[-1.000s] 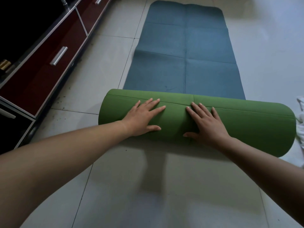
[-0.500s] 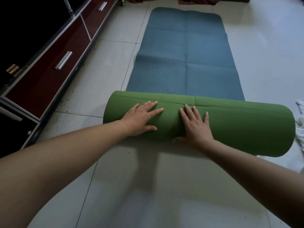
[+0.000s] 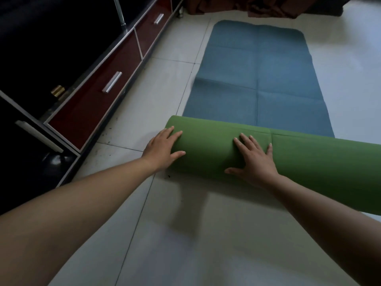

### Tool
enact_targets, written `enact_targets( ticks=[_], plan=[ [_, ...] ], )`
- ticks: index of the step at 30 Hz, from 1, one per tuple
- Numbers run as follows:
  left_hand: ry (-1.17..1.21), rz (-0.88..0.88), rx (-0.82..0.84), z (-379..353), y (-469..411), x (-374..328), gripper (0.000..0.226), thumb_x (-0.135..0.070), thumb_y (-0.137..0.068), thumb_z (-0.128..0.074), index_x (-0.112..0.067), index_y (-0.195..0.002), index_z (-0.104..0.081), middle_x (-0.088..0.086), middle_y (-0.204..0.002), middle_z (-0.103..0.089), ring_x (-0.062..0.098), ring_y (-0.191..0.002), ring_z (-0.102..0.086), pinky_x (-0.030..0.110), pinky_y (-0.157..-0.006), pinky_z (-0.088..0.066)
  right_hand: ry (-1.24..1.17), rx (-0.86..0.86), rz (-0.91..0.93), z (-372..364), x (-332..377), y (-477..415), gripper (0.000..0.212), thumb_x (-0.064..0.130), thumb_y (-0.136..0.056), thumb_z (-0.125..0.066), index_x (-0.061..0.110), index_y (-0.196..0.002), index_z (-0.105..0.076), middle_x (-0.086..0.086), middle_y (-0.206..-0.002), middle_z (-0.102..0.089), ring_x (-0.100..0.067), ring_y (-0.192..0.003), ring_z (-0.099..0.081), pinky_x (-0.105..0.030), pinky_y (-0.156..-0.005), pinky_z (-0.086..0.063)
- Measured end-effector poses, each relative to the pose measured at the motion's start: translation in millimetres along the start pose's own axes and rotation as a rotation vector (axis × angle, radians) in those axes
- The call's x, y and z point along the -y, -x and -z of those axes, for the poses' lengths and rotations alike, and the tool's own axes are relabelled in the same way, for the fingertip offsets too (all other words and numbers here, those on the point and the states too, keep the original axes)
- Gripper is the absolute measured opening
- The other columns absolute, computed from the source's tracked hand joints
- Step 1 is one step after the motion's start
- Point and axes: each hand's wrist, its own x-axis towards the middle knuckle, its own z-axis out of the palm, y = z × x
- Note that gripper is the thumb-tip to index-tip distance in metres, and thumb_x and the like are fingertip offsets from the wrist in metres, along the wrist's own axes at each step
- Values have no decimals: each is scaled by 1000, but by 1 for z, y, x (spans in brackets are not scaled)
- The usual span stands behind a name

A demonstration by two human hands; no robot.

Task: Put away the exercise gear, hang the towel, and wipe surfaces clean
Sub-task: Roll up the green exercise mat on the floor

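While the pale tiled floor (image 3: 185, 234) spreads wide on the near side of the green roll (image 3: 309, 168), a low dark cabinet (image 3: 99, 96) with red drawers runs along well left of the roll; beyond the roll the blue unrolled mat (image 3: 255, 79) lies flat, a strip of tiles between its left edge and the cabinet; the left hand (image 3: 162, 149), fingers straight, presses the roll's left end; the right hand (image 3: 253, 162) lies flat on the roll's middle, fingers spread.

Pale tiled floor (image 3: 165, 244) with thin dark joints and specks of dirt along its left side. A low cabinet (image 3: 92, 112) runs down the left, its dark red drawer fronts each fitted with a silver handle (image 3: 112, 82), its upper shelf in deep shadow. Brown fabric (image 3: 257, 7) rests on the floor at the far end; the light is dim.
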Motion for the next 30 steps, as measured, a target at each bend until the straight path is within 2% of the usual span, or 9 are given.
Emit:
enact_targets(
  ticks=[4,6,8,11,18,21,24,27,30],
  plan=[
    [381,195,-101,-2,-1,15,73,-37,-88,-60,-19,-147,-21,5,-152,-25,24,-138,-28,37,-110,-28,-12,-39,-10,2,-2,-4,99,69,-72,-57,30,-149,-10,7,-158,-1,-14,-145,1,-60,-113,0],
    [594,300,-57,-3,-3,19,73,-36,-88,-61,-19,-147,-21,5,-147,-34,25,-132,-37,37,-104,-35,-16,-39,-11,0,-1,-2,98,69,-72,-58,30,-149,-10,8,-158,-1,-14,-145,2,-59,-113,0],
    [707,337,-6,-5,-4,20,65,-35,-88,-61,-18,-143,-30,4,-138,-46,22,-120,-48,33,-97,-41,-16,-32,-12,-3,0,1,98,69,-72,-57,30,-149,-10,8,-158,0,-13,-145,3,-58,-113,1],
    [761,360,4,-9,-5,20,55,-33,-87,-64,-16,-134,-39,5,-128,-54,19,-105,-52,35,-95,-47,-16,-18,-13,-6,1,5,98,69,-72,-57,31,-149,-9,8,-158,1,-13,-145,4,-58,-113,2],
    [796,343,-2,-4,7,19,48,-30,-85,-66,-17,-126,-44,0,-111,-56,21,-102,-56,41,-93,-49,-2,-11,-3,-5,1,12,97,68,-73,-56,31,-149,-9,8,-158,0,-13,-145,3,-59,-112,1],
    [788,320,1,-1,18,20,46,-30,-86,-65,-20,-125,-44,2,-115,-60,22,-104,-59,42,-94,-49,21,-8,7,-1,3,20,95,69,-74,-54,31,-149,-10,8,-158,-3,-13,-145,0,-58,-112,-2],
    [770,286,17,7,30,18,45,-29,-87,-64,-20,-127,-44,3,-117,-61,20,-106,-59,40,-97,-48,33,-19,8,3,4,29,93,70,-74,-54,31,-148,-13,8,-158,-8,-14,-145,-6,-58,-112,-5],
    [766,242,8,18,43,10,46,-26,-88,-63,-18,-128,-44,2,-114,-62,17,-101,-60,31,-91,-48,57,-63,6,5,5,44,91,69,-74,-55,30,-147,-19,6,-156,-15,-15,-144,-12,-59,-111,-8],
    [744,207,-2,30,61,4,47,-25,-89,-62,-18,-130,-42,-3,-109,-60,15,-98,-59,27,-86,-46,75,-155,38,6,9,62,85,68,-72,-57,25,-142,-35,0,-150,-34,-23,-138,-31,-63,-106,-18]
  ],
)
